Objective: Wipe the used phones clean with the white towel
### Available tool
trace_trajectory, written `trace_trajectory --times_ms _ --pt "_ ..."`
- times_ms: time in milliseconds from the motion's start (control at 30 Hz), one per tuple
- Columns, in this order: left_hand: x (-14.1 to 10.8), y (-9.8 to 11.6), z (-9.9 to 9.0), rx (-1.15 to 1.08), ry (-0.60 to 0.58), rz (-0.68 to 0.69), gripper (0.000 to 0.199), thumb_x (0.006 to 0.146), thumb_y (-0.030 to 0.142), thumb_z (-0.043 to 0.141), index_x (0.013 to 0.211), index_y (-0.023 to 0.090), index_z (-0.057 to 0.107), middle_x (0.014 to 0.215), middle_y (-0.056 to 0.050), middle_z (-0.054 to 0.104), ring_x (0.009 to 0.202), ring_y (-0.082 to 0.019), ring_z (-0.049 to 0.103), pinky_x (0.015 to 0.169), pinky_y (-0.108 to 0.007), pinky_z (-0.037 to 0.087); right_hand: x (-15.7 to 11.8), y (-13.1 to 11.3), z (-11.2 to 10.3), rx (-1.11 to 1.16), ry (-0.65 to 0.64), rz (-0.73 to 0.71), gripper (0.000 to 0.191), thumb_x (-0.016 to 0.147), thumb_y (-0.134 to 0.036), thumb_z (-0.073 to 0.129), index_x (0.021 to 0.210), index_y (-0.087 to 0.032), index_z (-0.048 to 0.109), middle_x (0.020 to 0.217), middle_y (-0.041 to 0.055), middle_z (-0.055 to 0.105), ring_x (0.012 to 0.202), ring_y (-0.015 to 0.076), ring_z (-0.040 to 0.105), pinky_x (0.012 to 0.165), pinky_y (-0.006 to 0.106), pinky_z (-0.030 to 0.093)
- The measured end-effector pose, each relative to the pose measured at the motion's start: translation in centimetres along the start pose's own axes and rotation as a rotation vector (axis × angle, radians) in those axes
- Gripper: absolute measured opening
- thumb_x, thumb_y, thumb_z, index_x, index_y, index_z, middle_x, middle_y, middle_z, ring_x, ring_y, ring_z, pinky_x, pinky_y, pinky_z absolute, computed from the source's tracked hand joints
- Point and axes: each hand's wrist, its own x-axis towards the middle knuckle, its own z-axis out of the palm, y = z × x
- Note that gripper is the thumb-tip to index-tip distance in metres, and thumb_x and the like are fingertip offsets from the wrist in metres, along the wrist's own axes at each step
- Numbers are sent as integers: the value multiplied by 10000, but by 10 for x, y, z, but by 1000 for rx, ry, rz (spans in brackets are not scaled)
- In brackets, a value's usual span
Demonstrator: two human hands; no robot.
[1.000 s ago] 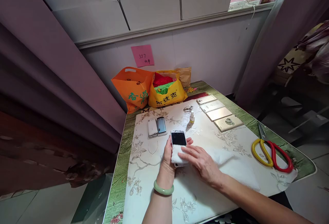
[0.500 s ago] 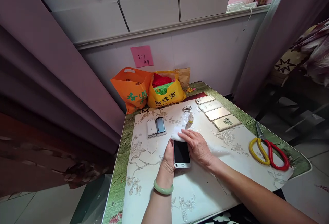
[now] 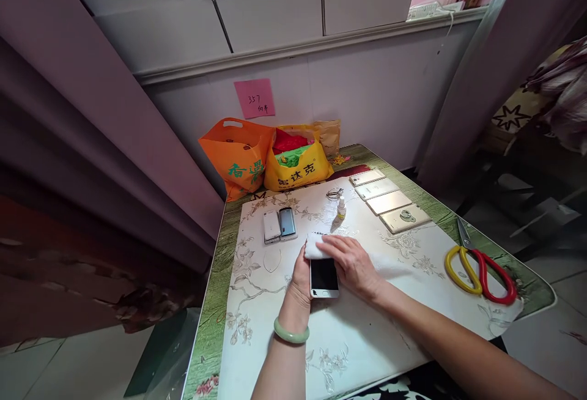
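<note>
One wooden-look green-edged table (image 3: 208, 326) fills my view. My left hand (image 3: 301, 277) grasps the flat white black-screened phone (image 3: 324, 276), thumb along its edge; my right hand (image 3: 358, 269) has fingers extended over the soft white cloth (image 3: 315, 246), pinching or not, I cannot tell. Cloth has shifted from the phone's lower half to its upper end.

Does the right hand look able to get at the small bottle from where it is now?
Probably yes: the bottle stands just beyond the right hand, nothing between them, though its fingers press the cloth.
</note>
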Motion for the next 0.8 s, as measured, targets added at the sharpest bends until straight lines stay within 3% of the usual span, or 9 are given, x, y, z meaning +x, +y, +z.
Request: trace_trajectory --times_ms 133,233,367,467,567,667,800 --pt "2 -1 4 -15 3 -6 363 952 391 511 1096 108 686 942 -101 755 919 -234 707 960 -354 507 14 3 6 -50 7 133 565 858 1 437 1336 -233 627 1363 77 635 1218 260 554 1031 451 456" --pt "-2 -2 3 2 21 4 416 922 442 554 1098 90 687 967 -133 753 953 -274 709 965 -394 511 -6 -10 3 -22 1 44 517 906 -48 425 1353 -230 610 1364 89 631 1196 256 559 996 433 481" --pt "-9 -2 -1 102 9 -15 634 880 589 570 1199 49 660 1154 -222 717 1042 -348 694 974 -458 507 -42 -31 -11 33 -56 -120 391 1005 -179 411 1339 -245 604 1352 90 633 1203 246 554 962 412 492" --pt "-9 -1 -4 156 15 -52 720 861 651 551 1218 33 653 1222 -236 692 1022 -365 699 971 -490 509 -49 -36 -16 45 -90 -181 365 1024 -196 401 1316 -256 611 1345 75 637 1189 240 561 950 408 488" --pt "-5 0 -4 99 7 -38 627 890 577 551 1188 38 664 1136 -201 729 1032 -329 698 991 -442 506 -32 -27 -12 18 -55 -159 383 1001 -152 411 1316 -231 615 1322 93 647 1170 241 572 952 403 483" --pt "-1 -1 -1 32 32 4 470 919 471 541 1142 83 683 1029 -148 755 1046 -299 694 1012 -418 496 -1 -12 -5 -51 -33 -17 485 921 -57 432 1343 -221 607 1343 105 634 1158 250 582 963 410 481" --pt "3 -2 4 18 17 -17 401 937 425 532 1133 109 682 1039 -134 749 1103 -301 671 1038 -430 479 25 -4 2 -101 -49 159 617 801 22 467 1340 -236 615 1365 84 626 1139 265 590 966 422 484"
